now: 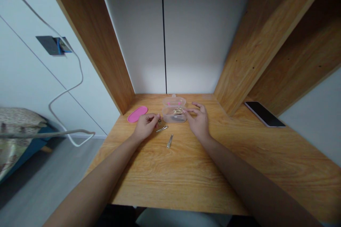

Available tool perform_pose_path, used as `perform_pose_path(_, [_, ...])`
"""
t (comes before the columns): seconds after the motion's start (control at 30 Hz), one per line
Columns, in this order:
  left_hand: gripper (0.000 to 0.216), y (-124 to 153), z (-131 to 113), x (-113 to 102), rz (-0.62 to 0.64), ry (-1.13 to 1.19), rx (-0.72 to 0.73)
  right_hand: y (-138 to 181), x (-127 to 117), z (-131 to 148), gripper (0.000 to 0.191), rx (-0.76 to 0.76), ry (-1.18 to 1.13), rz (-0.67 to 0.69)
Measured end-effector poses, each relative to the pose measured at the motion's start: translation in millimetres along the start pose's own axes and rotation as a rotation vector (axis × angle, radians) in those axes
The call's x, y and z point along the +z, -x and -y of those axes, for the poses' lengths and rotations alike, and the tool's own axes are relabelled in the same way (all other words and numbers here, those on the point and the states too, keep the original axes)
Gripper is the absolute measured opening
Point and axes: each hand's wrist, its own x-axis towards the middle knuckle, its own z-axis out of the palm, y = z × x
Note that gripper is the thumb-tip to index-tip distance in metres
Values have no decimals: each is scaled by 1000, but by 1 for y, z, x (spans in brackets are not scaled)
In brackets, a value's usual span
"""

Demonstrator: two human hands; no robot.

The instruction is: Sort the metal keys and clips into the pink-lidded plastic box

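A clear box (169, 118) sits beside the right grip (198, 120).

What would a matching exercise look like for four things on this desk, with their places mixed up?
1. Phone
2. Clear box
3. Pink oval piece
4. Nearer silver piece

A. Between left hand and right hand
B. In front of the box
C. Far right
D. Left of the left hand

Pairs: 1-C, 2-A, 3-D, 4-B

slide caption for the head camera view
Left hand and right hand flank an open plastic box, two small metal pieces lying before it on a wooden desk.
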Motion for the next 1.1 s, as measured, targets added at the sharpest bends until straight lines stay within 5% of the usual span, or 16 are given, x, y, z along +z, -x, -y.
perform_pose_path(0.23, [44,2,-5,-8,128,-424,179,-1,3,-5,21,36,-22,45])
perform_pose_path(0.57, [27,0,-4,-14,288,-489,328,5,-19,10,17,-87,-33,17])
perform_pose_path(0.73, [21,0,-2,-14,325,-525,384,14,-26,23,12,-406,-109,354])
perform_pose_path(0.9, [16,-1,5,-12,338,-531,410,22,-24,30,14,-544,-135,737])
perform_pose_path(1.1, [11,0,1,-11,311,-509,427,25,-30,43,21,-662,-23,919])
